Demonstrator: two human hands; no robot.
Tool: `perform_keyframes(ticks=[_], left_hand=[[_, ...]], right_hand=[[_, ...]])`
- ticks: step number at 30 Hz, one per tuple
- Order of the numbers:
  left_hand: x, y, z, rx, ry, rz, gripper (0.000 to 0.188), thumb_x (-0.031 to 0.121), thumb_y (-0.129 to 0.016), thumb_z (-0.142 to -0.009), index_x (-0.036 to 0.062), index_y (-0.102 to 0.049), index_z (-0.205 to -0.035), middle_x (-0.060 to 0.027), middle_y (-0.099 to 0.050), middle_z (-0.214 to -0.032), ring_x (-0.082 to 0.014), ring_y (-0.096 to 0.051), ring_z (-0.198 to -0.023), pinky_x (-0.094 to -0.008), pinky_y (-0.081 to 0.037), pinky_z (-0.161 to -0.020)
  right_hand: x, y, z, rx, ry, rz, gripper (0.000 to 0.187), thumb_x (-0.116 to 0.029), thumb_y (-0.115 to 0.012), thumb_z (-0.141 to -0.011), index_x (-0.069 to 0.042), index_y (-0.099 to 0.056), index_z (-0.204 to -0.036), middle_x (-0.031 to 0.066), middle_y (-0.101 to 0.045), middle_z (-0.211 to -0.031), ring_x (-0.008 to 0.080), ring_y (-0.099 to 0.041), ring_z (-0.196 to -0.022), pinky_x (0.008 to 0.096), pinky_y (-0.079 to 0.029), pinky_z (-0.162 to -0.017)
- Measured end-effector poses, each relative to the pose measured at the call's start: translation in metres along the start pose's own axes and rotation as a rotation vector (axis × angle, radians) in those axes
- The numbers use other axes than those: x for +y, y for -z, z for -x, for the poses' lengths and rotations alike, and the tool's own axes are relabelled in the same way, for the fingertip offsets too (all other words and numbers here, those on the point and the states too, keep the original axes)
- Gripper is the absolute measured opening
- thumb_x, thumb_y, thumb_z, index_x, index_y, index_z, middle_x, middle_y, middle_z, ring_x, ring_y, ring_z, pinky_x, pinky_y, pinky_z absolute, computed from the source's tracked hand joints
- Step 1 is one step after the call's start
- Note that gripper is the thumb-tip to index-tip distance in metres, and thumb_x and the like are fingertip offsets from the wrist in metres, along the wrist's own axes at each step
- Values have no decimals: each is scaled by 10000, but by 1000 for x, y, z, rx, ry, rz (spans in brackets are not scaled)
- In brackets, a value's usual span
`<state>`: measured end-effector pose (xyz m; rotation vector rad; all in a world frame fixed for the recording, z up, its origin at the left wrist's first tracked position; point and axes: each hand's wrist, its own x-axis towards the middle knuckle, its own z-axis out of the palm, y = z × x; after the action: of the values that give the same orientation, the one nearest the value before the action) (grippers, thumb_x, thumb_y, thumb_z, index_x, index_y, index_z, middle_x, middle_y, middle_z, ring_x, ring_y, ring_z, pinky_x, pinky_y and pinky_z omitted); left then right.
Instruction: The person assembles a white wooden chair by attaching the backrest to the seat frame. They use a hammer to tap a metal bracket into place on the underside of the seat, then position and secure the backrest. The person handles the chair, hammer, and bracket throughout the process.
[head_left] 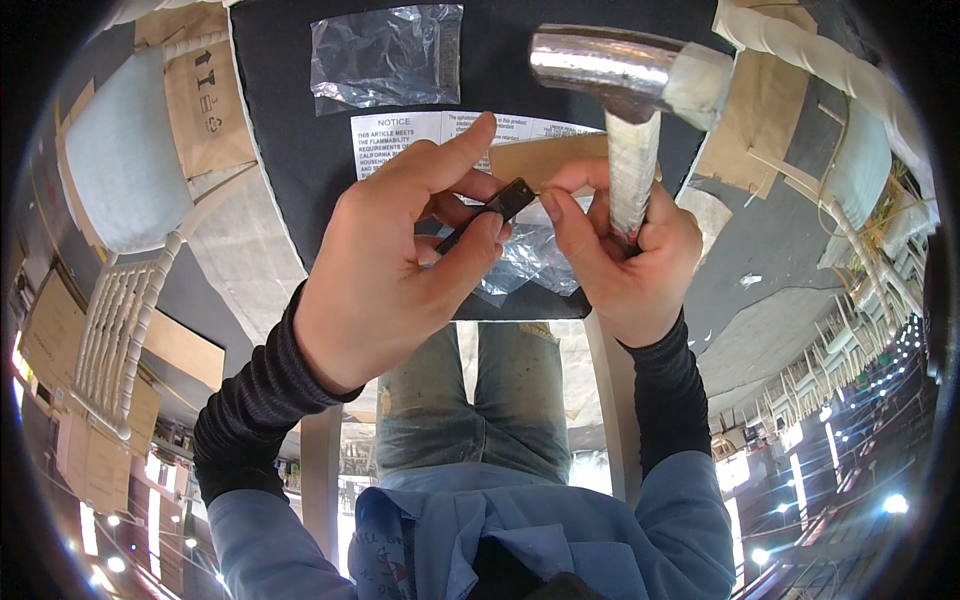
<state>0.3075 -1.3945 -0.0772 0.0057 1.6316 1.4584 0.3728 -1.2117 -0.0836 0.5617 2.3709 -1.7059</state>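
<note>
My left hand (pixel 385 235) is closed on a small dark bar (pixel 516 198) with a hole near its end, pinched between thumb and fingers. A hammer (pixel 632 150) with a shiny metal head and a pale wrapped handle stands head up in my right hand (pixel 645 265), gripped by the lower fingers. The thumb and index finger of that hand pinch together just beside the bar's end; whatever sits between them is too small to make out. Beneath both hands lie a printed white label (pixel 400 128), a brown paper piece (pixel 550 158) and a crumpled clear plastic bag (pixel 535 262).
Another clear plastic bag (pixel 385 55) lies at the far side of the black surface (pixel 280 120). White twisted-spindle chair frames (pixel 120 330) and a pale cushion (pixel 125 160) stand to the left. Cardboard (pixel 755 130) lies at the right, with rows of chairs beyond.
</note>
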Motion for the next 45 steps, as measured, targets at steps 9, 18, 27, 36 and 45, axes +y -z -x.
perform_keyframes(ticks=[9, 18, 27, 36, 45], left_hand=[[5, 0, 0, 30, -8, -55, 644, -90, -590, -897, 41, -392, -1495, -111, -625, -1092, -126, -649, -921, -238, -565, -827], [5, 14, -26, 156, -423, -389, 559, -46, -692, -854, 71, -556, -1384, -81, -728, -984, -154, -703, -908, -276, -564, -782], [22, 60, -115, 366, -994, -1029, 313, 101, -781, -725, 50, -714, -1026, -71, -666, -907, -261, -651, -830, -365, -540, -724], [45, 64, -164, 330, -787, -1153, 186, 138, -713, -809, 42, -715, -969, -96, -650, -905, -291, -651, -871, -383, -530, -780], [32, 70, -184, 448, -884, -1249, 175, 144, -718, -805, 49, -722, -951, -98, -653, -866, -293, -652, -870, -381, -541, -774]], right_hand=[[0, -4, -1, 12, 17, -12, 168, 37, -722, -857, -31, -675, -1003, -95, -455, -601, -25, -379, -530, 163, -283, -497], [2, 0, -24, -12, -117, -150, 106, -84, -734, -894, -13, -669, -938, -34, -603, -693, 1, -474, -590, 187, -359, -528], [26, -4, -116, 215, -13, -280, 180, -163, -728, -899, 10, -683, -877, -50, -555, -673, 22, -443, -613, 225, -349, -536], [53, -4, -173, 227, 106, -145, 254, -258, -732, -903, -9, -699, -864, -9, -572, -636, 59, -480, -596, 255, -401, -555], [62, 19, -130, 331, -39, -27, 249, -240, -753, -890, 2, -695, -899, -10, -570, -636, 53, -470, -597, 248, -382, -550]])
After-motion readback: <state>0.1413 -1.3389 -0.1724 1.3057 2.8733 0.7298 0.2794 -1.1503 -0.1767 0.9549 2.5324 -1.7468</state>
